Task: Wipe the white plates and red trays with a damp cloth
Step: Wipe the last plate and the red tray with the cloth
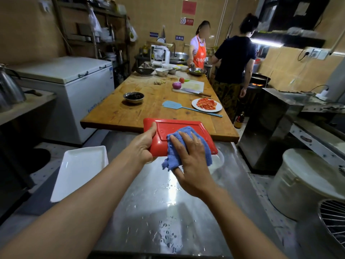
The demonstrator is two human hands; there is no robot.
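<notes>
The red tray is gripped by the left hand; the flat right hand presses the blue cloth on it. The white plate beside the left hand may still need wiping.

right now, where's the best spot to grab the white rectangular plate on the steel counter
Probably the white rectangular plate is best taken by its long right rim, coming from the right, thumb on top. The left side seems to overhang the steel counter, and both hands are busy with the red tray.

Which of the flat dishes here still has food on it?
The round white plate on the wooden table, piled with red slices. The red tray being wiped and the white rectangular plate on the steel counter hold none.
</notes>
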